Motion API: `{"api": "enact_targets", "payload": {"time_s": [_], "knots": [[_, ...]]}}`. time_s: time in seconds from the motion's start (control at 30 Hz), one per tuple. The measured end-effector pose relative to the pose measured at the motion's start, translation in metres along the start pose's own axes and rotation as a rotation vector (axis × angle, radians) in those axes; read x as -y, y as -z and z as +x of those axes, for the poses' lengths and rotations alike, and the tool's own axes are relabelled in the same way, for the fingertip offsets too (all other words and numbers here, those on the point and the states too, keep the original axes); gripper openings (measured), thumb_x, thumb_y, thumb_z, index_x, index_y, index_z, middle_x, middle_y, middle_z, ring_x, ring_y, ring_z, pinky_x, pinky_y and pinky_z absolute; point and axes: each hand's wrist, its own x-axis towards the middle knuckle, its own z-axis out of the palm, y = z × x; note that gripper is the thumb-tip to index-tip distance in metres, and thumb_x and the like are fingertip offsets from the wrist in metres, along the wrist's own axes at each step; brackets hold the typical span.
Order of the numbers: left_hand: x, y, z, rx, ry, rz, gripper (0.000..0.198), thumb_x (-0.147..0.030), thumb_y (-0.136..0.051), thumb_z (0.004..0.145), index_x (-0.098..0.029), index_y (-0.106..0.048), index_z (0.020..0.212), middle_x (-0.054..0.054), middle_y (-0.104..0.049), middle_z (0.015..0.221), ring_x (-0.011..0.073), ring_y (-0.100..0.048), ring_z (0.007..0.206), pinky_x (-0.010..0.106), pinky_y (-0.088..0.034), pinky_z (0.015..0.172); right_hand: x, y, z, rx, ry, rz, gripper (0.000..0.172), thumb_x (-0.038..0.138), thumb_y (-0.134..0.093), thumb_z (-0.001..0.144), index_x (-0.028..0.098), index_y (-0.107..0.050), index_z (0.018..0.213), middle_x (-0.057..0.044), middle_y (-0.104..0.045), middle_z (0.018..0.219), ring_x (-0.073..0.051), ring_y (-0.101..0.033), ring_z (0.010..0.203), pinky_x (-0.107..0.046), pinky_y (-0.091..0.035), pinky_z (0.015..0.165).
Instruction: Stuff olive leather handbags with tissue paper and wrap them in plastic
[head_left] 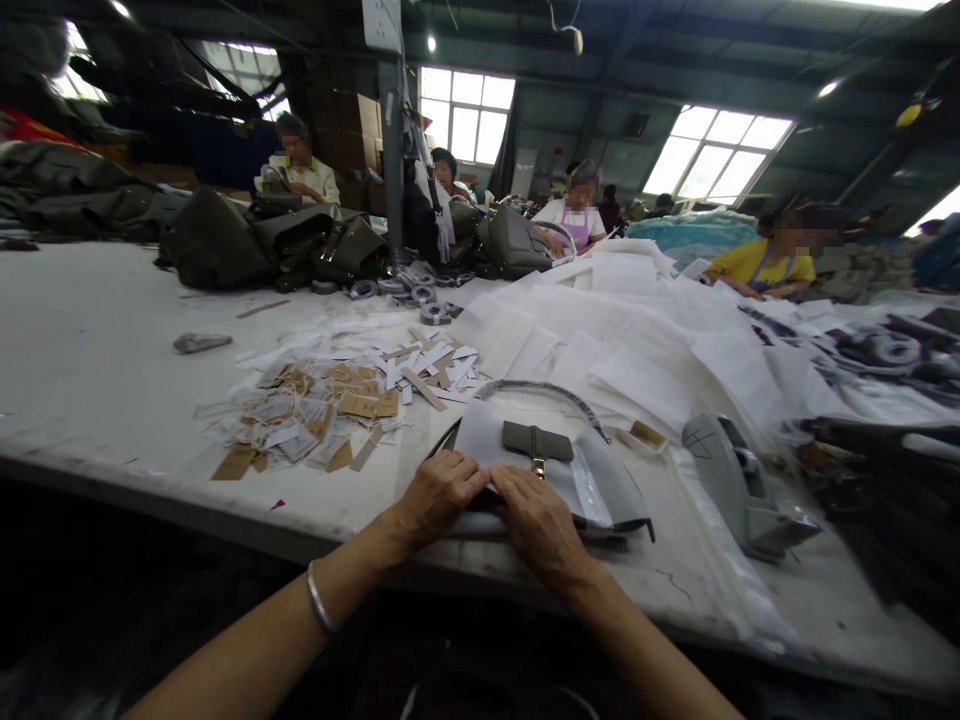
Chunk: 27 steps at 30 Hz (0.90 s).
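Observation:
A grey handbag [556, 462] lies flat near the table's front edge, partly covered with white wrapping paper, its flap and metal clasp [538, 443] showing and its handle [551, 392] arching behind. My left hand [439, 495] and my right hand [538, 520] rest side by side on the bag's near edge, fingers curled and pressing the paper down against it. A silver bangle sits on my left wrist.
A heap of paper tags [322, 415] lies to the left. White paper sheets [637, 350] are stacked behind, and a grey tape dispenser [739, 485] stands to the right. Dark bags [277, 245] pile at the back, where several people sit working.

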Motion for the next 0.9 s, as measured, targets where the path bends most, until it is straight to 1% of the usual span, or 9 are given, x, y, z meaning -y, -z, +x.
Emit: {"api": "enact_targets", "payload": {"time_s": [0.1, 0.2, 0.3, 0.37, 0.5, 0.57, 0.67, 0.77, 0.9], "knots": [[0.007, -0.010, -0.008, 0.013, 0.029, -0.026, 0.015, -0.014, -0.049, 0.094, -0.018, -0.063, 0.097, 0.003, -0.067, 0.084, 0.0188, -0.063, 0.078, 0.030, -0.050, 0.074, 0.000, -0.001, 0.001, 0.032, 0.028, 0.016, 0.046, 0.008, -0.051, 0.087, 0.013, -0.057, 0.132, -0.015, -0.065, 0.127, -0.028, -0.062, 0.118, -0.046, -0.051, 0.102], [0.008, -0.002, -0.016, 0.048, 0.025, -0.076, 0.017, -0.014, -0.055, 0.090, -0.019, -0.059, 0.106, 0.003, -0.068, 0.096, 0.0177, -0.064, 0.088, 0.028, -0.051, 0.081, 0.001, -0.001, -0.001, 0.000, 0.035, 0.024, 0.046, 0.006, -0.044, 0.089, 0.014, -0.057, 0.132, -0.014, -0.065, 0.128, -0.026, -0.061, 0.120, -0.045, -0.050, 0.103], [0.003, 0.013, -0.021, 0.132, 0.003, -0.137, 0.051, -0.025, -0.073, 0.079, -0.016, -0.050, 0.124, 0.009, -0.063, 0.122, 0.0226, -0.060, 0.111, 0.033, -0.048, 0.096, 0.000, 0.002, -0.003, 0.009, 0.038, 0.059, 0.044, 0.008, -0.044, 0.090, 0.014, -0.058, 0.131, -0.014, -0.064, 0.130, -0.025, -0.059, 0.122, -0.044, -0.049, 0.105], [-0.001, 0.021, -0.020, 0.180, -0.010, -0.137, 0.066, -0.027, -0.078, 0.073, -0.014, -0.046, 0.129, 0.012, -0.059, 0.129, 0.0262, -0.056, 0.118, 0.037, -0.045, 0.101, -0.002, 0.007, -0.003, 0.069, 0.042, 0.099, 0.044, 0.015, -0.053, 0.089, 0.013, -0.056, 0.133, -0.016, -0.062, 0.133, -0.027, -0.058, 0.124, -0.045, -0.048, 0.105], [-0.003, 0.021, -0.012, 0.153, -0.021, -0.072, 0.038, -0.018, -0.064, 0.084, -0.017, -0.052, 0.119, 0.007, -0.065, 0.110, 0.0236, -0.060, 0.105, 0.041, -0.044, 0.101, -0.009, 0.017, -0.003, 0.161, 0.076, 0.166, 0.060, 0.020, -0.067, 0.079, 0.011, -0.051, 0.136, -0.019, -0.058, 0.136, -0.029, -0.056, 0.126, -0.045, -0.049, 0.104], [-0.001, 0.016, -0.007, 0.104, -0.016, -0.036, 0.021, -0.016, -0.056, 0.089, -0.019, -0.057, 0.110, 0.004, -0.065, 0.096, 0.0212, -0.062, 0.094, 0.044, -0.044, 0.100, -0.011, 0.017, -0.002, 0.133, 0.088, 0.167, 0.058, 0.013, -0.062, 0.079, 0.012, -0.051, 0.136, -0.017, -0.061, 0.133, -0.027, -0.059, 0.123, -0.043, -0.050, 0.103], [0.003, 0.005, -0.006, 0.057, -0.016, -0.007, 0.014, -0.015, -0.052, 0.093, -0.020, -0.060, 0.104, 0.002, -0.064, 0.087, 0.0188, -0.062, 0.083, 0.036, -0.051, 0.086, -0.008, 0.010, -0.001, 0.022, 0.094, 0.112, 0.052, 0.005, -0.050, 0.082, 0.014, -0.053, 0.134, -0.014, -0.065, 0.128, -0.024, -0.062, 0.118, -0.040, -0.052, 0.099], [0.004, -0.005, -0.013, -0.038, -0.040, 0.011, 0.016, -0.016, -0.049, 0.096, -0.018, -0.061, 0.106, 0.004, -0.066, 0.091, 0.0180, -0.063, 0.086, 0.031, -0.053, 0.081, -0.002, 0.000, -0.002, -0.128, 0.109, 0.006, 0.046, 0.003, -0.045, 0.088, 0.014, -0.058, 0.130, -0.014, -0.067, 0.125, -0.024, -0.063, 0.115, -0.039, -0.053, 0.097], [-0.006, -0.009, -0.026, -0.133, -0.074, 0.173, 0.026, -0.012, -0.042, 0.097, -0.014, -0.060, 0.116, 0.009, -0.066, 0.113, 0.0223, -0.061, 0.109, 0.039, -0.048, 0.098, 0.004, -0.009, -0.006, -0.245, 0.133, -0.071, 0.038, 0.007, -0.044, 0.093, 0.014, -0.061, 0.127, -0.012, -0.068, 0.123, -0.024, -0.063, 0.114, -0.039, -0.051, 0.097]]}}
